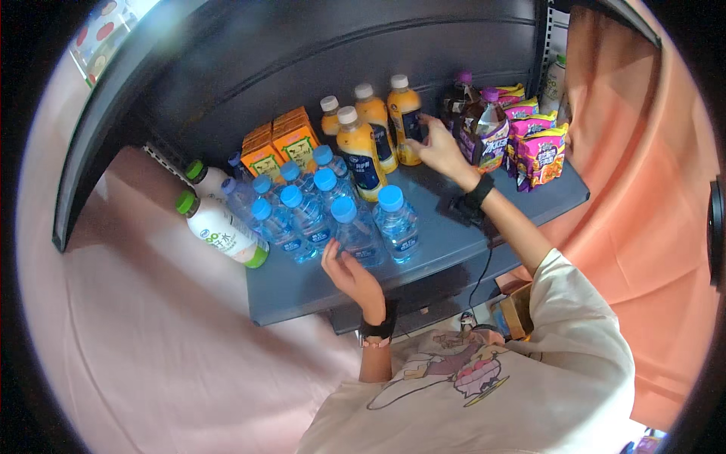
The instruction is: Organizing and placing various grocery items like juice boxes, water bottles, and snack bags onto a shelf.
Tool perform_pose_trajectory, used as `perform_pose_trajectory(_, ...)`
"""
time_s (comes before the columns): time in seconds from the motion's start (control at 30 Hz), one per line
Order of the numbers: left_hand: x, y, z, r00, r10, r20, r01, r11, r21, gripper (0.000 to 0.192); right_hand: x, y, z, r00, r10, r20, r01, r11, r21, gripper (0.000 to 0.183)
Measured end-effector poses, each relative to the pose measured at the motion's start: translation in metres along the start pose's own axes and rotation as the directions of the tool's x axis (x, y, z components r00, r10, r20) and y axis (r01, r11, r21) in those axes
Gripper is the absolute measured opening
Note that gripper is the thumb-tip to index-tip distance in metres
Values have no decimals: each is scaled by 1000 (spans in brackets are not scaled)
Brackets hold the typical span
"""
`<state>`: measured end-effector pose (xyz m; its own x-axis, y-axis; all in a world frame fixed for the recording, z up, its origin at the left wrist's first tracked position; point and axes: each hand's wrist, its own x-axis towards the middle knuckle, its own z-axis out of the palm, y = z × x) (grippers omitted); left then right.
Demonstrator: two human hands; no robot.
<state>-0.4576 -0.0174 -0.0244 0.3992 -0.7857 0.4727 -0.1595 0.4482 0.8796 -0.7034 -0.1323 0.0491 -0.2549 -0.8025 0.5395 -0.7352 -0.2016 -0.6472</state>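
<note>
My right hand (442, 148) reaches to the right side of a yellow drink bottle (404, 116) with a white cap. Its thumb and fingers are parted; whether they touch the bottle I cannot tell. More white-capped yellow bottles (360, 162) stand to its left. In front of the clear water bottle (357, 241) with a blue cap, my left hand (354, 278) is raised with its fingers apart, holding nothing. Another blue-capped water bottle (397, 227) stands to the right of that one. Several more water bottles (306, 218) are grouped behind and to the left.
All stand on a dark metal shelf (317, 295). At left are green-capped white bottles (224, 230) and orange drink cartons (295, 139). At right are purple-capped dark drink bottles (482, 133) and pink-purple snack packets (541, 156). A black device (462, 210) with a cable sits by the front edge.
</note>
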Motion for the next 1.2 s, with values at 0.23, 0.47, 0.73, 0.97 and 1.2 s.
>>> perform_pose_trajectory(0.23,0,5,-4,1000,30,3,-30,999,37,25,-2,-58,30,989,-150,9,140,942,306,59)
perform_pose_trajectory(0.47,-3,4,-8,998,-10,59,8,999,49,26,-14,-65,37,970,-180,162,150,972,181,74)
perform_pose_trajectory(0.73,-3,5,-12,989,116,93,-129,980,148,27,-51,-48,-24,979,101,-179,-114,991,-63,66)
perform_pose_trajectory(0.97,-1,13,-7,989,122,80,-131,982,133,26,-28,4,13,939,-12,-343,64,988,139,86)
perform_pose_trajectory(1.2,-10,12,-13,991,84,103,-97,987,131,30,-49,12,10,962,217,163,-260,909,324,103)
